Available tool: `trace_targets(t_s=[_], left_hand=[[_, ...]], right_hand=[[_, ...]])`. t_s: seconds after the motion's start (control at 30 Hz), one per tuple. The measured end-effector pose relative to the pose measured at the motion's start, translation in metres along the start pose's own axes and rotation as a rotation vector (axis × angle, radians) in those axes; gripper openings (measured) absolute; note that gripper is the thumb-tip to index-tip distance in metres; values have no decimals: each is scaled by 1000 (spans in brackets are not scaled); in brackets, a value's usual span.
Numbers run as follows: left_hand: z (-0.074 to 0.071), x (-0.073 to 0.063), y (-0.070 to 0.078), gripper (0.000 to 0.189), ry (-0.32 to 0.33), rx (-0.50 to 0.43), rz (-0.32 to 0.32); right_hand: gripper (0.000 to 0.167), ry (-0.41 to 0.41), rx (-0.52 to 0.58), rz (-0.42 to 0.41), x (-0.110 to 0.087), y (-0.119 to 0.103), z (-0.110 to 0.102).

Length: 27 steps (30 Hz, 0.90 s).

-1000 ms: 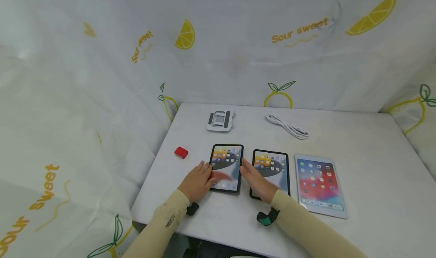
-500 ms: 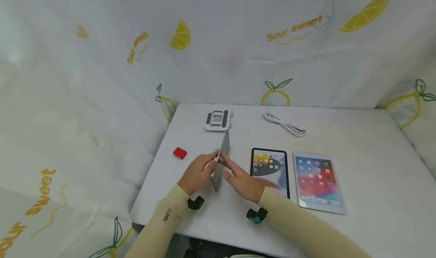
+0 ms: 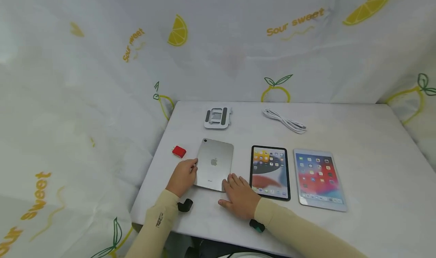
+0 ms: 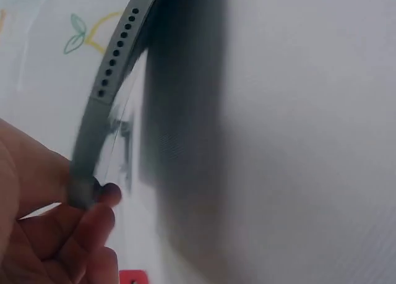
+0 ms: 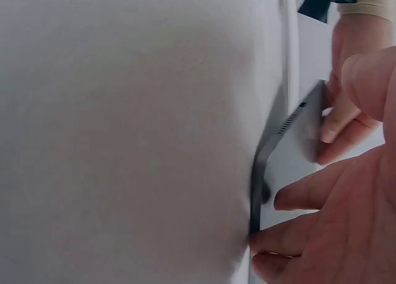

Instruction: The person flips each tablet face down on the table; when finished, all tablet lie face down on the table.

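A silver tablet [image 3: 214, 165] lies back side up in the head view, showing its logo and a camera dot. My left hand [image 3: 182, 177] pinches its left edge. Up close in the left wrist view, the left hand [image 4: 65, 234] has thumb and fingers on the tablet's edge [image 4: 114, 61], which is raised above the white surface and has a row of speaker holes. My right hand [image 3: 241, 197] touches the lower right corner with extended fingers. From the right wrist view, the tablet [image 5: 303, 126] tilts, its low edge at the right hand's fingertips [image 5: 272, 240].
Right of the hands lie a black-framed tablet [image 3: 270, 172] and a white-framed tablet [image 3: 320, 180], both lit and screen up. A red charger plug [image 3: 178, 151] is at the left, a grey folding stand [image 3: 217, 118] at the back, and a bundled white cable [image 3: 285, 121] beside it.
The tablet between my hands lay screen up, then stood on edge, and now shows its silver back. My right hand has moved down to its lower right corner.
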<state>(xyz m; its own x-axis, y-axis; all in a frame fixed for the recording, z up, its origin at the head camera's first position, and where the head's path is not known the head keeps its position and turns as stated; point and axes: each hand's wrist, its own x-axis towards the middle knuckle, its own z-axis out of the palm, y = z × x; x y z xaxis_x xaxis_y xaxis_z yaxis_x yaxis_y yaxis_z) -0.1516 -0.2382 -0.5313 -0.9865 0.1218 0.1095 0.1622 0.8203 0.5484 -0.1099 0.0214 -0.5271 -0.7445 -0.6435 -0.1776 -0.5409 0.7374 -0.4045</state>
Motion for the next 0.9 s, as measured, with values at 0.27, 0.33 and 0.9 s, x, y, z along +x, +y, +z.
trace_targets(t_s=[0.27,0.33,0.9], left_hand=[[19,1,10,29,-13,168,-20],[20,0,14,26,7,212,2],[40,14,104,76,-235,339,419]], right_hand=[[74,35,-105,7,-9,3,-5],[75,45,-107,3,-10,7,-5],[83,220,-84,324,-87,100,-42]])
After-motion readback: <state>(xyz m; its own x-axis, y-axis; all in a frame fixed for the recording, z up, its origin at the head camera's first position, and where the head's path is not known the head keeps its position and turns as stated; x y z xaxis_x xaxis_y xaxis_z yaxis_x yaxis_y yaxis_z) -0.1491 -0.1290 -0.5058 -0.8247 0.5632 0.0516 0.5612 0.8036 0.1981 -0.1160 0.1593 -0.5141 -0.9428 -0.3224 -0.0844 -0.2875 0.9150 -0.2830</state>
